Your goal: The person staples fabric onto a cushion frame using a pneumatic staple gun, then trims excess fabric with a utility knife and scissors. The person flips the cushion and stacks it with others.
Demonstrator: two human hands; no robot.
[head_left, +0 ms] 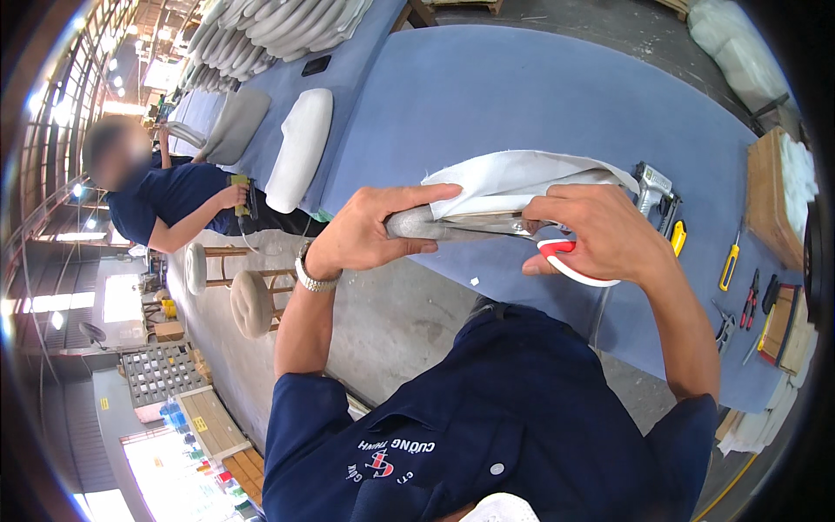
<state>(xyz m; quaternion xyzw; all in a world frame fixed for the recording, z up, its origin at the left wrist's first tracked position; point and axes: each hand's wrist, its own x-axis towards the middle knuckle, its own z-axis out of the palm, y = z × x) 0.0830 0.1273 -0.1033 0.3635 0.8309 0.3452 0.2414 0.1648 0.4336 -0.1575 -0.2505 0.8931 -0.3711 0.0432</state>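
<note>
My left hand [374,228] grips the left end of a padded piece with a grey rounded edge [409,224], thumb on top and fingers around it. White cloth [513,174] rises loosely from that piece and spreads toward the right. My right hand [600,222] is closed on scissors with red and white handles [587,274]. Their metal blades [491,223] point left along the lower side of the white cloth, toward my left hand. Whether the blades are parted is hard to see. The piece is held up over the near edge of the blue-covered table [487,96].
Right on the table lie a staple gun [652,187], a yellow cutter knife [678,237], a yellow screwdriver [731,265], pliers [750,300] and a wooden box [765,200]. A pale pad [300,148], stacked grey pads [278,30] and a co-worker [183,196] holding a tool are at left.
</note>
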